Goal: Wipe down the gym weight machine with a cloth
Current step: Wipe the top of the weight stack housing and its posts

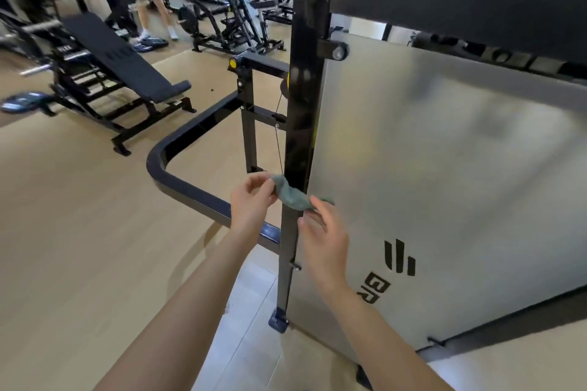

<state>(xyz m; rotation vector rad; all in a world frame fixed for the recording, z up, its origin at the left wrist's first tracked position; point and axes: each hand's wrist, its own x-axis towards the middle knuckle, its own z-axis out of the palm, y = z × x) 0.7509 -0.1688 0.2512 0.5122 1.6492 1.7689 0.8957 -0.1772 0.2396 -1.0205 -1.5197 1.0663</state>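
A small grey-green cloth (290,195) is stretched across the front of the weight machine's black upright post (301,111). My left hand (251,200) pinches the cloth's left end, just left of the post. My right hand (324,232) pinches the right end, in front of the machine's grey side panel (444,184), which carries a black logo low down. The post stands on a foot plate on the floor.
A curved black frame bar (178,181) runs along the floor left of the post. An incline bench (124,63) stands further left, with more machines behind. A person's legs (149,9) are at the back. The tan floor (79,247) lies to my left.
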